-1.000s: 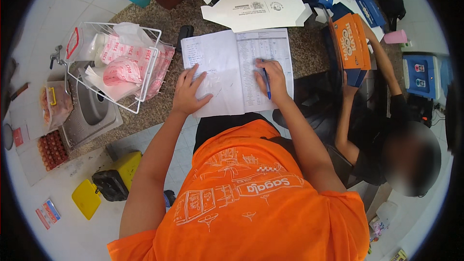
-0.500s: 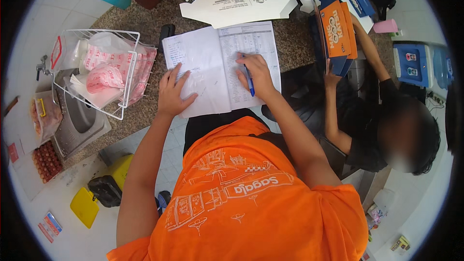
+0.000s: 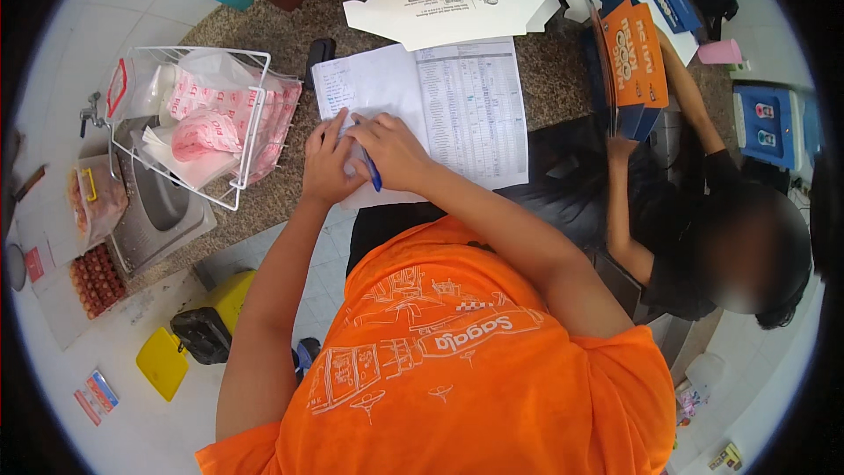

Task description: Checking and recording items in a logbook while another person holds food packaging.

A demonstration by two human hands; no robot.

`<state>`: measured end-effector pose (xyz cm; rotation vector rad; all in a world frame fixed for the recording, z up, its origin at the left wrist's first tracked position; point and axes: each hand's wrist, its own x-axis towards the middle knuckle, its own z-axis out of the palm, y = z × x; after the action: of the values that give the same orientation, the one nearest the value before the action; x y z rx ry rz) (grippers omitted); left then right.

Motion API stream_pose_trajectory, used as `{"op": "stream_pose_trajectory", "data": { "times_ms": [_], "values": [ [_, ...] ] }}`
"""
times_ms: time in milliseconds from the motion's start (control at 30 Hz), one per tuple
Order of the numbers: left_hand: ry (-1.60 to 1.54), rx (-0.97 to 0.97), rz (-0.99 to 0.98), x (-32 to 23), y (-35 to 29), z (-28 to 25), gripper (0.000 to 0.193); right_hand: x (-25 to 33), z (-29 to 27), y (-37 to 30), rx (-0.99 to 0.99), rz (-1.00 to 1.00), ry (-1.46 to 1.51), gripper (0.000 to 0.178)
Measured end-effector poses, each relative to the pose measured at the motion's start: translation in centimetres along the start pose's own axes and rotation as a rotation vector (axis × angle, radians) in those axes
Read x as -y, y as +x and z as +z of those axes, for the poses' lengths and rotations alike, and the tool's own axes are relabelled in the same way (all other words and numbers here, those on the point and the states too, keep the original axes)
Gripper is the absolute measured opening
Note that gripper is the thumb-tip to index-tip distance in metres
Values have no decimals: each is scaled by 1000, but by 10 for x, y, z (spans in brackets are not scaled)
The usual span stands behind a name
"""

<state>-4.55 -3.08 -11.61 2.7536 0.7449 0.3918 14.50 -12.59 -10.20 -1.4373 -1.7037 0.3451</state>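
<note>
An open notebook (image 3: 470, 158) lies on the speckled stone counter in front of me. Its left page carries handwriting at the top, and its right page a filled-in table. My right hand (image 3: 389, 151) is closed around a blue pen (image 3: 372, 172) over the left page, close beside my left hand. Resting on that same page, my left hand (image 3: 334, 158) lies with its fingers stretched out. Part of the writing under both hands is hidden.
A white wire basket (image 3: 255, 136) of pink-and-white packages stands left, by a steel sink (image 3: 171, 198). White cardboard boxes (image 3: 448, 9) lie behind the notebook, near a dark phone-like object (image 3: 320, 57). At right, a person in black holds orange folded cartons (image 3: 635, 53).
My right hand has moved left with the pen, from the table page to the left page beside my left hand. The whole view has shifted slightly.
</note>
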Motion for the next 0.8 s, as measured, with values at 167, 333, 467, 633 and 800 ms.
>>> {"op": "stream_pose_trajectory", "data": {
  "times_ms": [167,333,467,633,800],
  "values": [
    [-66,23,-1,-7,5,-5,71,-16,16,5,-162,144,156,34],
    [-29,10,8,5,-4,-6,73,-26,34,-2,-140,104,98,31],
    [-52,-9,25,3,-2,2,76,-16,26,5,-111,8,53,44],
    [0,15,17,0,-2,0,76,-16,26,2,-26,32,-26,53],
    [-19,16,3,-4,-1,-2,75,-16,27,1,1,44,-74,54]
  ]
}}
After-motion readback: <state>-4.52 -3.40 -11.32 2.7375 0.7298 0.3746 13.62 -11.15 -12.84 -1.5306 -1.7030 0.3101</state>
